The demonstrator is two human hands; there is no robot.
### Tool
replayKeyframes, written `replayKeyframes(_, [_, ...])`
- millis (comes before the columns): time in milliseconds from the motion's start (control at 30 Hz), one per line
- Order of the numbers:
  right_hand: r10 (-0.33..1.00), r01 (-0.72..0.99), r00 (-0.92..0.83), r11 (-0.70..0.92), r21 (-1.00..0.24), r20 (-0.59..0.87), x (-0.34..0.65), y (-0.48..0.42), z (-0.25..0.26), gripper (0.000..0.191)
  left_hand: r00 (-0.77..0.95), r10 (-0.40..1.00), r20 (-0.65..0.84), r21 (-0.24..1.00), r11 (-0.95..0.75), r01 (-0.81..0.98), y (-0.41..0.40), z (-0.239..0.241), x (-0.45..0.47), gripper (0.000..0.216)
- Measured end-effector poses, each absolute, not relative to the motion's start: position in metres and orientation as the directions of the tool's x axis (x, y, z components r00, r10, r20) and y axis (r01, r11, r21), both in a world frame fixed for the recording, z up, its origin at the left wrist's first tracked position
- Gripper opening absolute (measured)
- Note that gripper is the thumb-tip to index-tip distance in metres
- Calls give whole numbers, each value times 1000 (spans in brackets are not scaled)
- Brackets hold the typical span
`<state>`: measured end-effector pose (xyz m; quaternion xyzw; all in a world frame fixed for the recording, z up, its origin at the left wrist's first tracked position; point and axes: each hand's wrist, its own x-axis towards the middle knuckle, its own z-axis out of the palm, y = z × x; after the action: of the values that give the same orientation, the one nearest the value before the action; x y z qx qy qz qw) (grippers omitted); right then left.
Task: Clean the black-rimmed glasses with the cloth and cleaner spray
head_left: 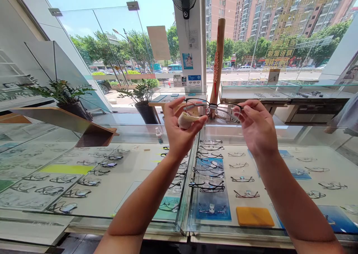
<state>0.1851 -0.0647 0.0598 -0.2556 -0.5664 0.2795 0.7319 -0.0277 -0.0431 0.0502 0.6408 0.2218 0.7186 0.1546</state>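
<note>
Eyeglasses [213, 106] with a dark upper rim span the gap between a person's raised hands, above a glass display counter [212, 228]. The right hand [258, 125] pinches one end of the frame between thumb and fingers; the left hand [181, 129], curled around a pale wad [187, 120] that may be cloth, meets the other end — how firmly it grips the frame cannot be told. Good handling likely means light pressure from the right hand, no twist across the bridge, fingertips off the lenses. The counter's hard glass lies below both hands; a small spray bottle [159, 135] stands just left of the left wrist. Upward and between the hands — open air, the best room for turning.
</note>
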Motion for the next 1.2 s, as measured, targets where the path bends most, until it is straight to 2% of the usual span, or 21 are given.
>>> replayKeyframes(100, [683,-101,114,730,-676,721,186,-61,58,28,-103,716,690,707,-698,-119,-44,51,-26,76])
replayKeyframes(200, [587,26,-1,809,-587,810,183,-57,55,32,26,879,476,837,-444,-319,-50,56,-21,70])
replayKeyframes(333, [429,122,-56,899,-421,901,178,-59,53,17,270,925,269,885,-127,-447,-61,62,-16,59])
replayKeyframes(433, [371,153,-35,920,-362,928,176,-64,54,7,386,903,189,901,-3,-433,-63,63,-15,54])
replayKeyframes(567, [381,185,7,908,-376,924,176,-69,55,9,405,889,211,931,-57,-361,-61,61,-17,57])
replayKeyframes(733, [342,105,55,932,-346,938,177,-72,60,5,287,908,306,932,-224,-285,-62,61,-22,59])
replayKeyframes(833, [352,44,69,934,-355,934,182,-72,63,4,167,894,416,899,-377,-223,-59,67,-32,44])
replayKeyframes(967, [466,27,66,883,-468,882,188,-65,60,12,-83,795,600,794,-605,-54,-44,71,-63,18])
replayKeyframes(1100, [577,22,11,817,-577,817,186,-52,48,16,-260,744,616,785,-606,128,-26,45,-115,22])
replayKeyframes(1200, [633,123,-46,771,-625,773,180,-38,33,21,-367,710,601,799,-545,254,-10,7,-167,27])
